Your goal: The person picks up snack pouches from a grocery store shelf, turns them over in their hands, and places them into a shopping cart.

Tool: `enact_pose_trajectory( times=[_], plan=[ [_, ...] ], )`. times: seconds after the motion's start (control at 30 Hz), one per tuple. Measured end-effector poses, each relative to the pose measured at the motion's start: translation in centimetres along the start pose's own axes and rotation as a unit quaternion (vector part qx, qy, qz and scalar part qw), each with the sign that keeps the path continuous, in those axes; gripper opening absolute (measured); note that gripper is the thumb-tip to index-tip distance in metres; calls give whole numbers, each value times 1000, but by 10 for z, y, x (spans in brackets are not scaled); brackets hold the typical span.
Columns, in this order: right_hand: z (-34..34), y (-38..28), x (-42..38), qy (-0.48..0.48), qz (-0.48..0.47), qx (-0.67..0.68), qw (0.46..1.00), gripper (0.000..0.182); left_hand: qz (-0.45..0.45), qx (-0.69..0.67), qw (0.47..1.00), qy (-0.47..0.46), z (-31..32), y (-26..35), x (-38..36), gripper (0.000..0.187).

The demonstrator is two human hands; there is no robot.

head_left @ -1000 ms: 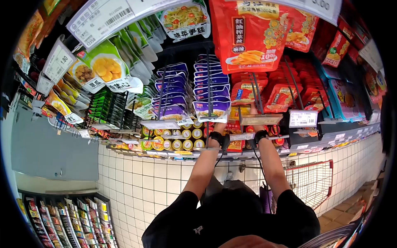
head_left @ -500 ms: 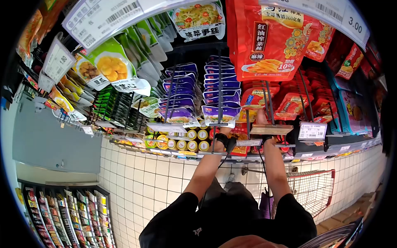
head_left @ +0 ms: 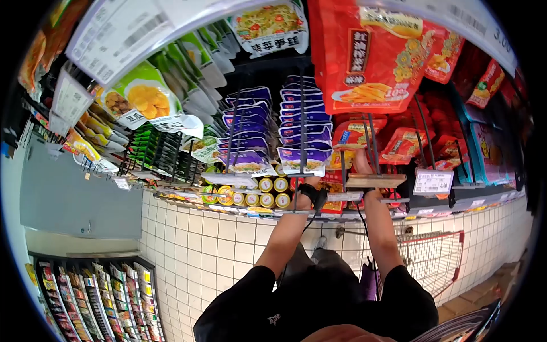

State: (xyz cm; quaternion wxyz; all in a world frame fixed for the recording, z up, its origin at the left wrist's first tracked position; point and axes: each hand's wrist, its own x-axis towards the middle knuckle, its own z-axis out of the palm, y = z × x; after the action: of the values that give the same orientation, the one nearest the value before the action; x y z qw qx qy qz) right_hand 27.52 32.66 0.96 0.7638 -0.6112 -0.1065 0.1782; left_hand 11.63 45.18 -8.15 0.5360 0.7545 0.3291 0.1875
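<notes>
Purple-and-white plastic pouches [head_left: 305, 157] hang in rows; beside them, lower, a red-and-yellow printed packet [head_left: 331, 185] sits between the half-hidden left hand [head_left: 311, 181] and right hand [head_left: 362, 163]; whether either is spread or pinching, I cannot tell; a flat tan bar [head_left: 377, 180] overlaps the right hand; a thin black cable [head_left: 361, 214] nearby could snag there, jolting pouches loose.

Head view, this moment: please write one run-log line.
left hand: below purple plastic pouches; right hand: below red plastic pouches; hold: unclear
</notes>
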Motion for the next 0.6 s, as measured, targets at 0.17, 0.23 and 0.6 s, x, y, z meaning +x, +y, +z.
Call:
enact_pose_trajectory(
  times=[0.17,0.23,0.6],
  plan=[
    [-2,-2,-16,-8,6,-1,1000,68,7,11,1000,1,6,-5,4,43],
    [-3,-3,-22,-14,10,-1,1000,68,10,13,1000,4,11,-9,6,42],
    [-17,-19,-83,-51,43,-6,998,70,33,28,995,87,63,-85,66,41]
  ],
)
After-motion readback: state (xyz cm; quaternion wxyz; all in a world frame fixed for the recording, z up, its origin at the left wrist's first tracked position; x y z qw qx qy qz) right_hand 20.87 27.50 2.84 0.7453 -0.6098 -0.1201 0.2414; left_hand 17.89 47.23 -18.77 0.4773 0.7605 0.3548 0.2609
